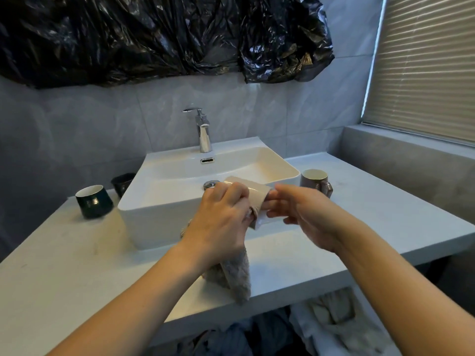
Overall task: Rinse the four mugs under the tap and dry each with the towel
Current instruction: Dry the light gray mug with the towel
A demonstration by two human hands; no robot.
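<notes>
Over the front rim of the white sink (pixel 133 217) I hold a beige mug (pixel 254 190) on its side. My left hand (pixel 221 219) grips a grey-beige towel (pixel 237 276) and presses it against the mug; the towel's loose end hangs below my wrist. My right hand (pixel 300 214) holds the mug's right end with curled fingers. A dark green mug (pixel 93 201) and a black mug (pixel 122 182) stand left of the sink. To its right stands a mauve mug (pixel 316 182). No water shows at the chrome tap (pixel 204 132).
The white counter (pixel 77 265) runs left and right of the sink. Black plastic sheeting (pixel 154 34) covers the wall above. A window blind (pixel 424 65) is at the right. Bundled cloth (pixel 329 319) lies under the counter.
</notes>
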